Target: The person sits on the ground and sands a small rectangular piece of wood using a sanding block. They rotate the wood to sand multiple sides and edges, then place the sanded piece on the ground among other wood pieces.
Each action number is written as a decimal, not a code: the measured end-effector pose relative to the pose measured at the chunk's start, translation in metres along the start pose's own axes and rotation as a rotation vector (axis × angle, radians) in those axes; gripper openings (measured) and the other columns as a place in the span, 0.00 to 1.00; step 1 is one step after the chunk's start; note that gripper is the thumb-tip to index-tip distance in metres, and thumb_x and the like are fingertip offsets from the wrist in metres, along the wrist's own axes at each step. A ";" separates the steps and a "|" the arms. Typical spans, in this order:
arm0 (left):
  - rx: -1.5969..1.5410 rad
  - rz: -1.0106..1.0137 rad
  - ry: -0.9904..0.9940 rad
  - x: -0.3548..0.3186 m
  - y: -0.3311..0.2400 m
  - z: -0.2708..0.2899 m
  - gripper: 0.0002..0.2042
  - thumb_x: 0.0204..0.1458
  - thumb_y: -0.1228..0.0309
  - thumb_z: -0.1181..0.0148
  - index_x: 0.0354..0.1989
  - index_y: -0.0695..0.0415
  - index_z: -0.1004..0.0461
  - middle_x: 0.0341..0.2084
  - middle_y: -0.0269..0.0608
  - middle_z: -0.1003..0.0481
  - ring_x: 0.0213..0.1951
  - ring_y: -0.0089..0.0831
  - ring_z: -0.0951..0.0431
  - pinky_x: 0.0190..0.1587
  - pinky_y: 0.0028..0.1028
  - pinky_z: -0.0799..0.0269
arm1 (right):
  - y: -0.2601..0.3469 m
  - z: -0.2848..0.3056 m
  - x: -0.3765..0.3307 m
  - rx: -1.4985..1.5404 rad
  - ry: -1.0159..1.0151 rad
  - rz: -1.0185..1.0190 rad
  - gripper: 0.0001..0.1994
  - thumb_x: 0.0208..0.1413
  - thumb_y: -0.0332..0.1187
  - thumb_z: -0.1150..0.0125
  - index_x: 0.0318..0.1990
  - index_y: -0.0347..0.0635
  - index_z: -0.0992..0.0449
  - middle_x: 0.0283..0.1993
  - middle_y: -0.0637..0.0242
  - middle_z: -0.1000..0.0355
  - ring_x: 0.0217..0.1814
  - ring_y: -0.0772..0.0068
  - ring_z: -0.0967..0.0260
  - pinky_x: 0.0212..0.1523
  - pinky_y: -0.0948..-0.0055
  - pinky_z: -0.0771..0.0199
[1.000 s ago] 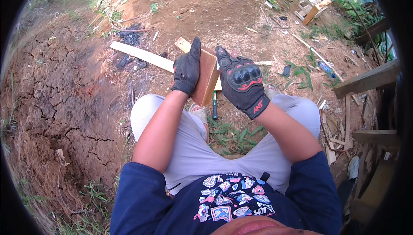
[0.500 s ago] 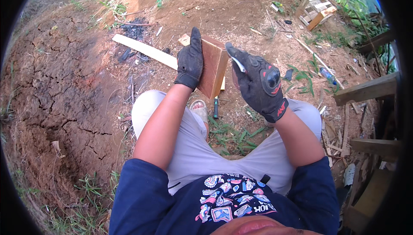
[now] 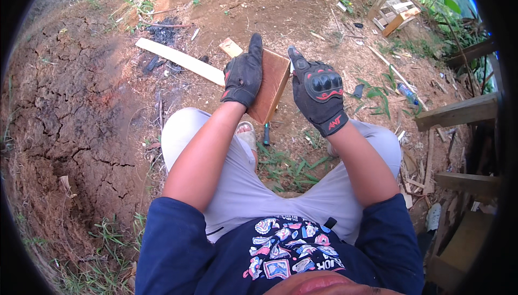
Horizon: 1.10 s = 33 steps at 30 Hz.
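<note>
Left hand (image 3: 244,76) clamps the brown board (image 3: 271,85) upright above the knees, right hand (image 3: 318,91) beside its right edge with fingers together, grip unclear; board looks unworked, the tool (image 3: 266,133) lies unused on the ground below.

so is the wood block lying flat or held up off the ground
Held up. The left hand grips the block by its left edge, tilted on edge above the dirt; the right hand is beside it, apart.
</note>
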<state>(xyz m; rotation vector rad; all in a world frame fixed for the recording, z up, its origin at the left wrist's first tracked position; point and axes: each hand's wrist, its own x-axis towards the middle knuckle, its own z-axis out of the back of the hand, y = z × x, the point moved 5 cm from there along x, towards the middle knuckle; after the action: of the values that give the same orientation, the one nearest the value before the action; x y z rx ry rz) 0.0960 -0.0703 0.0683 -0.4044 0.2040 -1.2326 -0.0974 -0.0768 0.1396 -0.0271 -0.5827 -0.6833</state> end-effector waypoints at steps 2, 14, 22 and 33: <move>-0.055 -0.032 -0.065 -0.004 0.006 0.000 0.27 0.74 0.57 0.65 0.80 0.44 0.51 0.44 0.61 0.18 0.43 0.59 0.16 0.50 0.52 0.24 | 0.006 -0.004 0.001 -0.017 -0.047 0.030 0.23 0.58 0.30 0.37 0.62 0.37 0.24 0.27 0.61 0.23 0.30 0.58 0.23 0.35 0.57 0.25; -0.073 -0.003 -0.096 -0.005 0.006 0.000 0.27 0.73 0.58 0.65 0.80 0.46 0.52 0.43 0.63 0.18 0.43 0.58 0.16 0.49 0.53 0.24 | -0.006 -0.006 0.008 0.019 -0.049 0.046 0.25 0.58 0.30 0.36 0.65 0.38 0.25 0.30 0.57 0.22 0.31 0.55 0.23 0.36 0.56 0.24; -0.087 0.057 -0.101 -0.002 0.010 0.002 0.28 0.74 0.57 0.66 0.81 0.46 0.53 0.45 0.61 0.18 0.43 0.57 0.16 0.48 0.51 0.24 | -0.002 -0.006 0.002 0.108 -0.065 0.007 0.32 0.52 0.26 0.34 0.68 0.44 0.27 0.33 0.55 0.23 0.34 0.50 0.24 0.39 0.53 0.23; -0.138 0.107 -0.055 0.006 0.028 -0.017 0.31 0.73 0.62 0.62 0.82 0.48 0.60 0.42 0.62 0.18 0.41 0.55 0.15 0.46 0.50 0.23 | 0.006 -0.001 0.002 0.265 -0.109 0.055 0.30 0.54 0.26 0.36 0.68 0.47 0.25 0.42 0.53 0.20 0.41 0.49 0.23 0.44 0.53 0.22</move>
<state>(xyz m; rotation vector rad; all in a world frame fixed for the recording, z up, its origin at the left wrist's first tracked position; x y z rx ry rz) 0.1163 -0.0716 0.0413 -0.5398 0.2612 -1.1049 -0.0917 -0.0739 0.1407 0.1670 -0.7710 -0.5495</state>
